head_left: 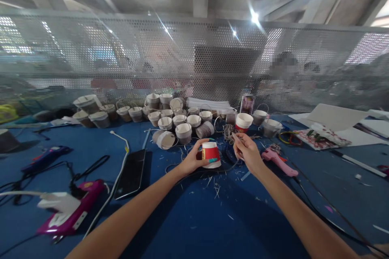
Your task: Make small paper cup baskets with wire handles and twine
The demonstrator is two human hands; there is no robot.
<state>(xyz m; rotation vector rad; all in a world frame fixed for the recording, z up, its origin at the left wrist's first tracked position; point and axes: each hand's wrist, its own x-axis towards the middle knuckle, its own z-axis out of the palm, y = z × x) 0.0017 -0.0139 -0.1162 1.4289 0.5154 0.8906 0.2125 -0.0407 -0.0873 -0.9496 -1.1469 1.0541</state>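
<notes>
- Red-and-white paper cup (209, 152), twelve o'clock from the wearer, seemingly inverted: left hand (193, 158) grasps its sides; probably light, crushable, best cradled gently there.
- Right hand (247, 151): fingertips drawn together; cannot tell whether holding anything.
- From the cup: twine tangle (228, 132) obstructs one o'clock; small buckets (183, 134), eleven; pink glue gun (278, 162), three; smartphone (131, 174), nine.

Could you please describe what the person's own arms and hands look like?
Both forearms are bare as far as they show, with no sleeve, watch or bracelet visible. The left hand is ungloved and has glossy teal fingernails. The right hand is ungloved too; its nail colour is too small to tell. No rings can be made out.
</notes>
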